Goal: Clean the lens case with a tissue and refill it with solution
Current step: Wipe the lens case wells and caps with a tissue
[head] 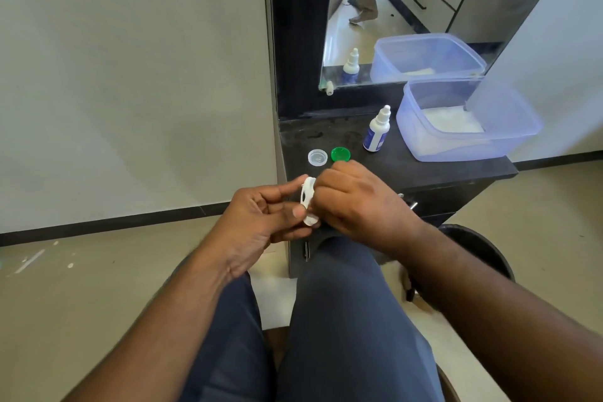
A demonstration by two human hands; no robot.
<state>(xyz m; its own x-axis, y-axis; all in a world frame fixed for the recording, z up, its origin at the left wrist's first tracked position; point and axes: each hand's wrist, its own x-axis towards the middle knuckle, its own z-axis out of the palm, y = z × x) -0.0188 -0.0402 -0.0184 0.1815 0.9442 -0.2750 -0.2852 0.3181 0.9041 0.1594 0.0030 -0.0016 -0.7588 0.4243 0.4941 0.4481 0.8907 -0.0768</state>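
Observation:
My left hand [261, 215] holds the white lens case [308, 201] on edge between thumb and fingers, just in front of the dark counter [424, 170]. My right hand [355, 199] is closed in a fist pressed against the case's right side; what it holds is hidden, so no tissue shows. Two loose caps lie on the counter behind the hands: a clear one [317, 157] and a green one [340, 154]. The white solution bottle [377, 130] with a blue label stands upright further back, capped.
A translucent blue plastic tub [463, 121] with white tissue inside sits at the counter's right. A mirror [408, 10] stands behind it against the wall. A dark round bin [479, 248] is on the floor to the right of my legs.

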